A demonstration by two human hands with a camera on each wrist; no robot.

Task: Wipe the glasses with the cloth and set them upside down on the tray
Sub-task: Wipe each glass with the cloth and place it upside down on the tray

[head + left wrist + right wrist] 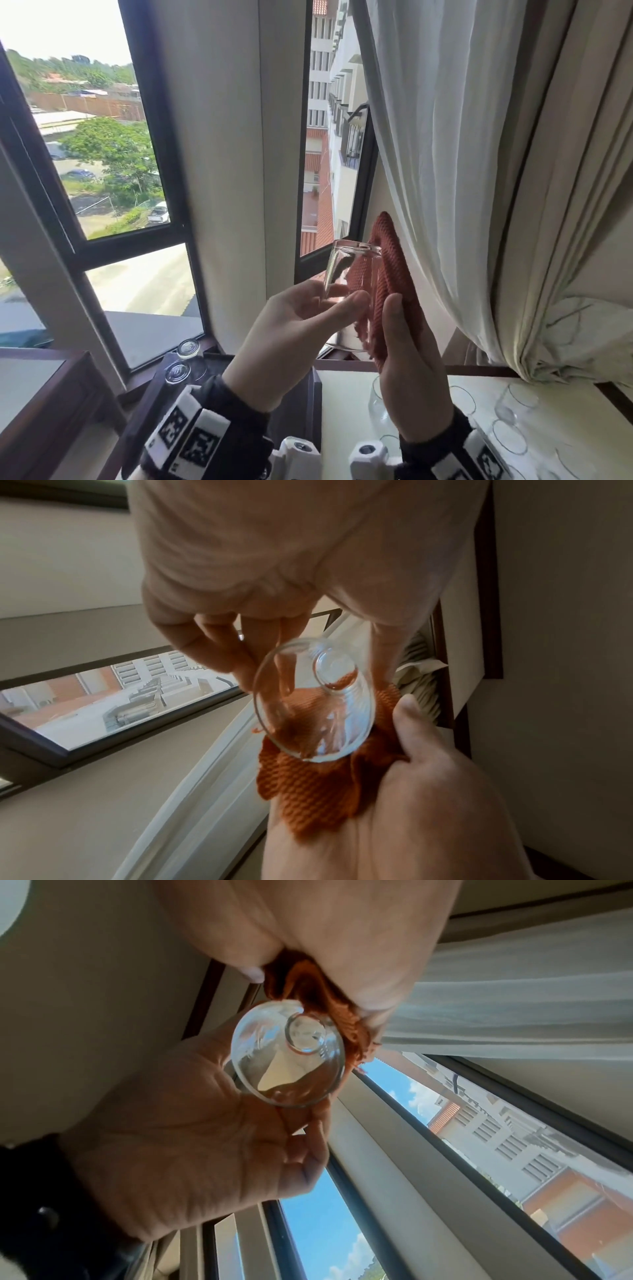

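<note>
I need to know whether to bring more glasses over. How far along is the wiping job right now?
Two glasses already stand upside down on the dark tray. The left hand holds one glass, base up, while the right hand presses the red cloth against its side. At least five glasses wait on the white table, unwiped by the look of it.

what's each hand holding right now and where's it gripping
The left hand holds a clear glass by its side wall, base up; the right hand grips a rust-red cloth against it.
</note>
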